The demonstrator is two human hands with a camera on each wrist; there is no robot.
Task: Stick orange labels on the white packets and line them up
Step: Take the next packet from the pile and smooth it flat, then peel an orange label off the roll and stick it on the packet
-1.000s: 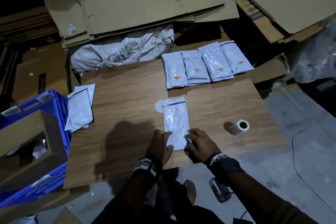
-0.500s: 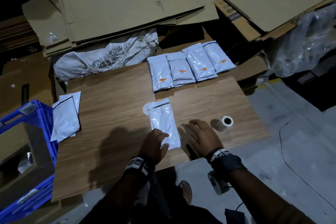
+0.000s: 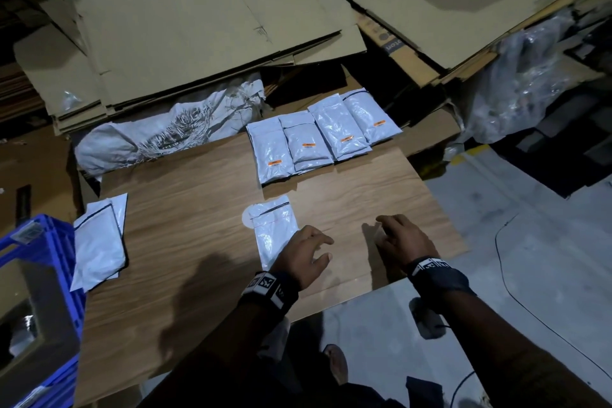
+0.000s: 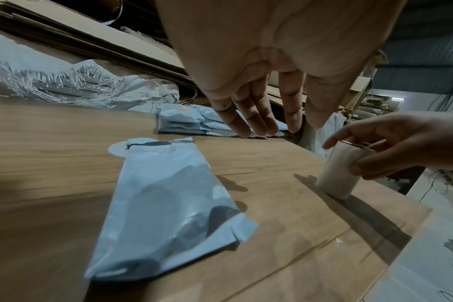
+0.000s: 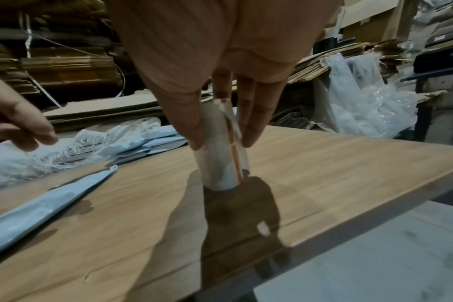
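An unlabelled white packet (image 3: pixel 273 232) (image 4: pixel 163 194) (image 5: pixel 47 202) lies flat on the wooden board (image 3: pixel 198 242) in front of me. My left hand (image 3: pixel 323 247) (image 4: pixel 259 118) hovers over its near right corner with fingers straight, holding nothing. To the right, my right hand (image 3: pixel 397 235) (image 4: pixel 375 155) (image 5: pixel 220 143) pinches the upright label roll (image 4: pixel 336 173) (image 5: pixel 220 161) between thumb and fingers. An orange strip shows on the roll's side. Several white packets with orange labels (image 3: pixel 318 139) (image 4: pixel 184 120) lie side by side at the board's far edge.
A small pile of plain white packets (image 3: pixel 99 238) lies at the board's left edge beside a blue crate (image 3: pixel 43 275). A white sack (image 3: pixel 165 132) and flattened cardboard (image 3: pixel 198 26) lie behind. Clear plastic bags (image 3: pixel 516 83) sit far right, above grey floor (image 3: pixel 530 275).
My right hand left the packet's near edge, moved right and took hold of the label roll. My left hand lifted off the packet and shifted slightly right.
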